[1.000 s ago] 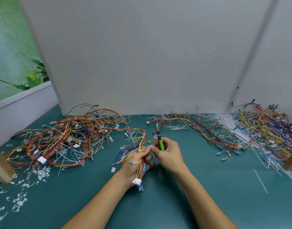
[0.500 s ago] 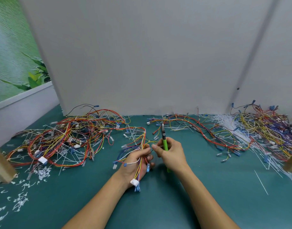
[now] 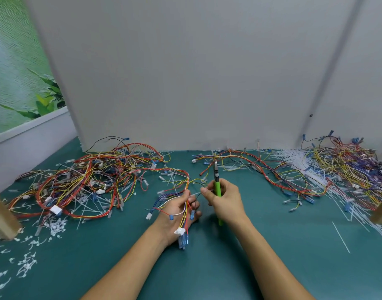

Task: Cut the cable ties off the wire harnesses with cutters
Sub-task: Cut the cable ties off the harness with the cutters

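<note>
A person's left hand (image 3: 179, 215) grips a loose wire harness (image 3: 185, 217) across its palm over the green table (image 3: 272, 245), the white connector (image 3: 179, 231) hanging at the wrist. The right hand (image 3: 225, 200) is closed round green-handled cutters (image 3: 217, 187), tips up and clear of the wires. The harness looks light and limp, and is probably best pinched right beside a tie, keeping the blades off the thin insulation.

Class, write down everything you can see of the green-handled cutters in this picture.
The cutters have slim bright green handles, plastic by the look, and short dark metal jaws that look closed. They stand nearly upright, tips pointing up and away. The right hand grips the handles, whose lower end juts out beneath the palm.
</note>
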Available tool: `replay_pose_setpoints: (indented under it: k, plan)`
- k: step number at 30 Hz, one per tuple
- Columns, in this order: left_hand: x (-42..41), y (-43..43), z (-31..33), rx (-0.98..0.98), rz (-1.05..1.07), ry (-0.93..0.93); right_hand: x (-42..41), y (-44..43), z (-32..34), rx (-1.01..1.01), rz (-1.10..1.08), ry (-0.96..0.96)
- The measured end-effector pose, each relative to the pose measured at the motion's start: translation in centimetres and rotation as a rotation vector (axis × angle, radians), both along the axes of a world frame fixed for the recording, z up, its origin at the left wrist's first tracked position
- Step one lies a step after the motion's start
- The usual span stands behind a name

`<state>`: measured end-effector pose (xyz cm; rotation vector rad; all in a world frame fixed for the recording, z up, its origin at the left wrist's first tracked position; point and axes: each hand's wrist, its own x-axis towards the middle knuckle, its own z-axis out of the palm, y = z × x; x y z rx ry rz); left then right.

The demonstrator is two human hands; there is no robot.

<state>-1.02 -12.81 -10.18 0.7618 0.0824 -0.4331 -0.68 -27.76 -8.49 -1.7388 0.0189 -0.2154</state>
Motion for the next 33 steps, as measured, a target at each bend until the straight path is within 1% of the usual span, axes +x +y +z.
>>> replay_pose_setpoints:
  k: [4,8,11,15,20,22,24,26,28,30,33]
  plan:
    - [0.1,0.0,-0.1,-0.03,0.039,0.021,0.1,0.0,-0.1,-0.037,-0.056,-0.035]
    - [-0.2,0.5,0.3,-0.073,0.008,0.011,0.4,-0.3,-0.2,-0.076,-0.127,-0.039]
    - [-0.6,0.3,0.5,-0.023,-0.012,-0.034,0.6,-0.5,-0.2,-0.052,-0.169,-0.039]
    - [-0.7,-0.2,0.3,0.061,0.025,-0.087,0.7,-0.8,-0.3,-0.006,-0.206,-0.031]
    - [-0.4,-0.5,-0.2,0.075,0.108,-0.113,0.8,-1.0,-0.3,0.014,-0.207,-0.029]
    - [-0.4,-0.8,-0.3,0.134,0.148,-0.142,0.7,-1.1,-0.2,-0.026,-0.205,-0.048]
    - [-0.5,-1.1,-0.6,0.266,0.213,-0.217,0.6,-1.2,-0.2,-0.1,-0.211,-0.082]
    - [-0.7,-1.2,-0.9,0.408,0.267,-0.331,0.4,-1.3,-0.2,-0.144,-0.209,-0.131]
    - [-0.9,-1.0,-1.0,0.504,0.289,-0.478,0.3,-1.2,-0.3,-0.178,-0.195,-0.189]
    - [-1.1,-0.6,-0.9,0.559,0.311,-0.571,0.2,-1.1,-0.4,-0.21,-0.178,-0.231]
    - [-0.8,0.0,-0.9,0.607,0.376,-0.592,0.3,-1.1,-0.6,-0.271,-0.176,-0.268]
